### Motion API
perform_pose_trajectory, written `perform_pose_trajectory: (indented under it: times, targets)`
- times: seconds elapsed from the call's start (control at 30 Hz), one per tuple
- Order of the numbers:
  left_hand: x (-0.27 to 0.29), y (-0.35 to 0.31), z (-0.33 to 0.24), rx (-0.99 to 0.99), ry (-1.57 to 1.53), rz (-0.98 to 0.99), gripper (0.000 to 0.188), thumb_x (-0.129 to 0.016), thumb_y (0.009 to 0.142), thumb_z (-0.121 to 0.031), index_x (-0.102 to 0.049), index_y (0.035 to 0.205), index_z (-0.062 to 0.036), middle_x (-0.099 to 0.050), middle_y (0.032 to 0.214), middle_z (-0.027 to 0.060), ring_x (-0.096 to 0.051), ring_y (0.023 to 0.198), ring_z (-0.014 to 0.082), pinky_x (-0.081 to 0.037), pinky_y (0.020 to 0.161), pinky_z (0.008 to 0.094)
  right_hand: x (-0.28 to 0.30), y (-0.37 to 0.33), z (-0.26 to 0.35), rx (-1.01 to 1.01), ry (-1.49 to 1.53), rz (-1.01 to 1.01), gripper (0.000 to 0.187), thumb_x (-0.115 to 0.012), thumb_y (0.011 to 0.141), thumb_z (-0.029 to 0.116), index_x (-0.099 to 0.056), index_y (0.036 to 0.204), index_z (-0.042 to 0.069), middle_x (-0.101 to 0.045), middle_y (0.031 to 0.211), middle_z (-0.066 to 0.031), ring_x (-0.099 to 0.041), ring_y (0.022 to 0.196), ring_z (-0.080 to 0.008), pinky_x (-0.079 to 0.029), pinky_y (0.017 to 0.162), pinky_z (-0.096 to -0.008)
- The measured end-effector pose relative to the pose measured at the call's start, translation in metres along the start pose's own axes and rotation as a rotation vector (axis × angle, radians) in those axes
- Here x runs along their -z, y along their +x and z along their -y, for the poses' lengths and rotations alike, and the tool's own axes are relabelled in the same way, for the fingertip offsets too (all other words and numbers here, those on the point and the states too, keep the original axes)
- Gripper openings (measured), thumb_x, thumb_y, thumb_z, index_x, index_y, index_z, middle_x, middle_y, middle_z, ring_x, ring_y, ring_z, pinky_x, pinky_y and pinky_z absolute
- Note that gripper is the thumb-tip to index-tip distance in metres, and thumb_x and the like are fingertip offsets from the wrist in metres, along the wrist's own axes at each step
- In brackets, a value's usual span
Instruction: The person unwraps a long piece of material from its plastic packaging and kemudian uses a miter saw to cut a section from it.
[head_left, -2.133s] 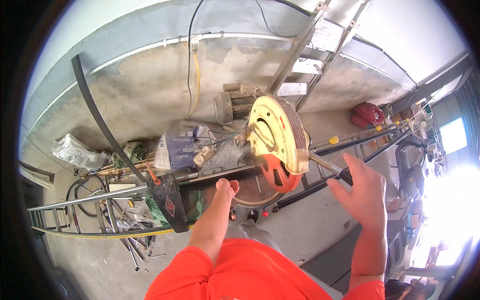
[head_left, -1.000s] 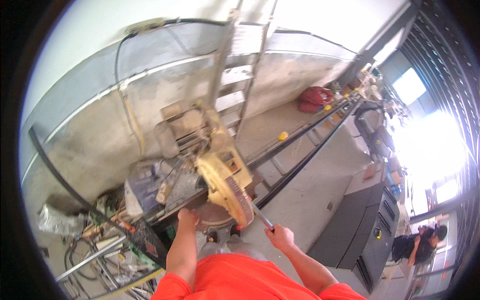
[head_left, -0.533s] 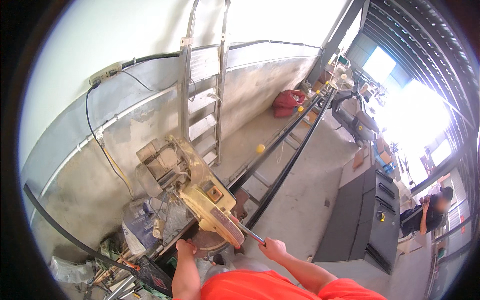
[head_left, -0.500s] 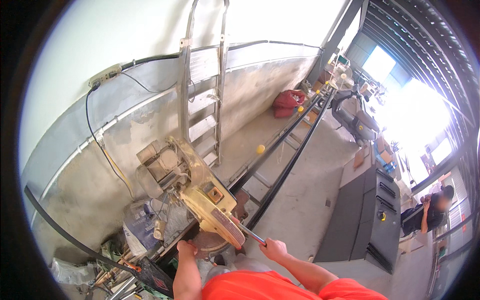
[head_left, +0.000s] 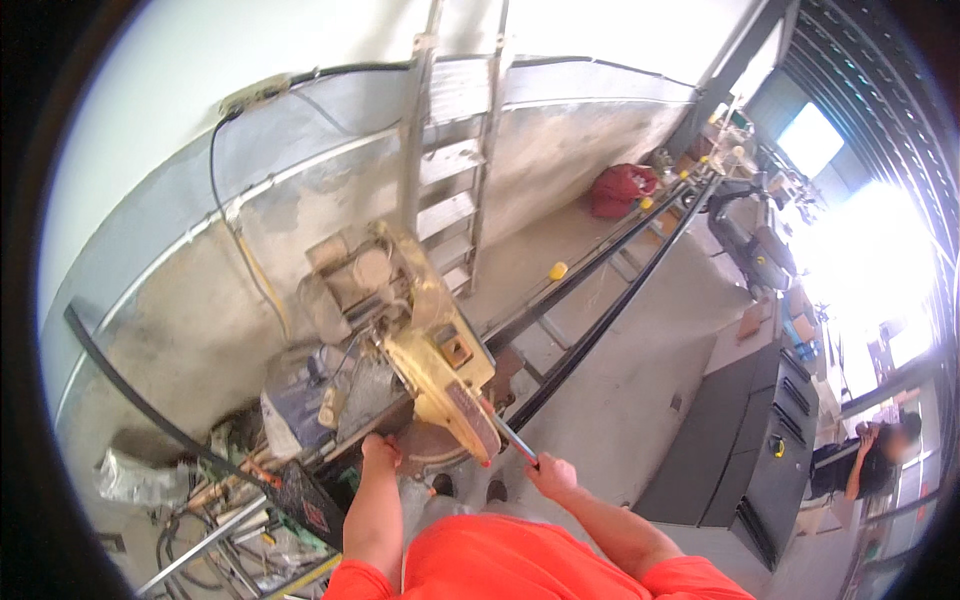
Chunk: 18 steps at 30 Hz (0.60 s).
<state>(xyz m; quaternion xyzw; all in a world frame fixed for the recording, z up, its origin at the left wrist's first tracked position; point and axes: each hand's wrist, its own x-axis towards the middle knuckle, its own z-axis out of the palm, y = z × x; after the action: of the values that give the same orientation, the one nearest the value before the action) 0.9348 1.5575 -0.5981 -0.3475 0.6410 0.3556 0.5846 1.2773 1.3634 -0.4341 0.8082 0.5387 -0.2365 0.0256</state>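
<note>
A dusty yellow cut-off saw stands in front of me, its motor at the left and its rounded blade guard tipped toward me. My right hand is wrapped round the saw's metal handle, which sticks out to the right of the guard. At the left side of the round saw base, my left hand is closed; what its fingers grip is hidden. Beyond the saw, two long dark rails run away to the far right.
A metal ladder leans on the wall. At the lower left lie scrap, cables and a plastic bag. Dark grey panels stand to the right, with a scooter behind. A person stands at the far right.
The view has tilted, so the saw and wall appear further right and my shoes now show. Both hands keep their places at the saw.
</note>
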Motion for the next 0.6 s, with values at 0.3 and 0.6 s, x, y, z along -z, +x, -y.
perform_pose_trajectory:
  times: [0.3, 0.6]
  targets:
    - [0.043, 0.032, 0.019, -0.251, 0.096, 0.218, 0.018, -0.051, 0.094, -0.016, -0.059, 0.081, -0.0063, -0.061, 0.063, 0.0078, -0.048, 0.043, 0.0163, -0.035, 0.038, 0.0293, 0.241, -0.066, 0.128, 0.674, 0.090, -0.358, 0.044, -0.077, 0.078, 0.032, -0.065, 0.112, 0.006, -0.068, 0.104, -0.0172, -0.067, 0.090, -0.0366, -0.054, 0.078, -0.0438]
    - [0.177, -0.079, 0.036, -0.915, 1.121, -0.080, 0.038, -0.057, 0.083, -0.034, -0.069, 0.073, 0.0006, -0.068, 0.073, 0.0194, -0.067, 0.068, 0.0347, -0.054, 0.068, 0.0463, 0.325, -0.032, 0.210, 0.869, 0.566, -0.291, 0.031, -0.079, 0.081, 0.016, -0.067, 0.104, -0.002, -0.071, 0.083, -0.0103, -0.068, 0.077, -0.0150, -0.052, 0.070, -0.0279]
